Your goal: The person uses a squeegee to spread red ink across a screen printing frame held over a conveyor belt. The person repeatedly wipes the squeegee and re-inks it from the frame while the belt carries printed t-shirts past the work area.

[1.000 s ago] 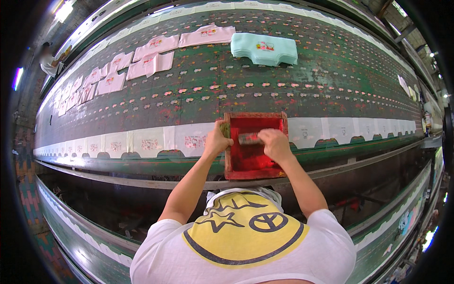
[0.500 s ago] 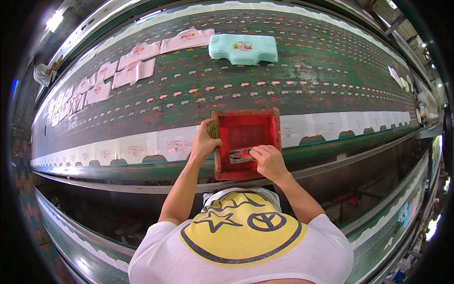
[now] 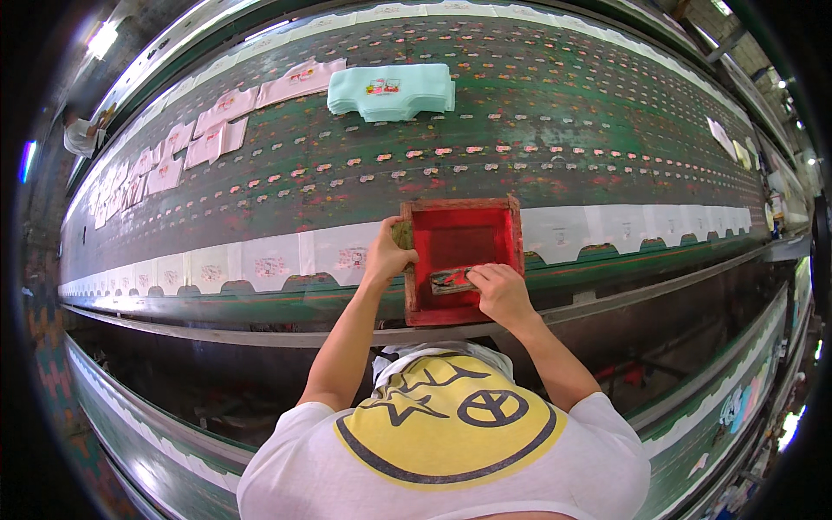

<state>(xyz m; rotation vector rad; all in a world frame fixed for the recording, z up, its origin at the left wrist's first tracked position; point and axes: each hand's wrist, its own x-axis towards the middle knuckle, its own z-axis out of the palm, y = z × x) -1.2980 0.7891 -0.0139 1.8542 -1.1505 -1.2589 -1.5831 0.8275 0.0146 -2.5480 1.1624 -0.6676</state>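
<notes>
A wooden screen-printing frame [image 3: 410, 292] with red-stained mesh lies over the row of white cloth pieces on the near side of the long green table. My left hand [image 3: 387, 257] is closed on the frame's left side, by a greenish block, its thumb on the rim. Inside the frame, my right hand [image 3: 503, 295] grips a small squeegee [image 3: 448, 281] smeared with red ink, near the lower part of the mesh. White cloth pieces [image 3: 334, 247] left of the frame carry small prints. The cloth under the frame is hidden.
A stack of mint cloth pieces [image 3: 394, 91] lies across the table, with pink printed pieces [image 3: 227, 107] to its left. White pieces [image 3: 563, 232] continue rightward. A metal rail [image 3: 286, 327] runs along the near edge. Another person [image 3: 80, 134] is at the far left.
My view has shifted right along the table, so the mint stack and pink pieces appear farther left. The frame has moved right along the white row, with both hands keeping their holds.
</notes>
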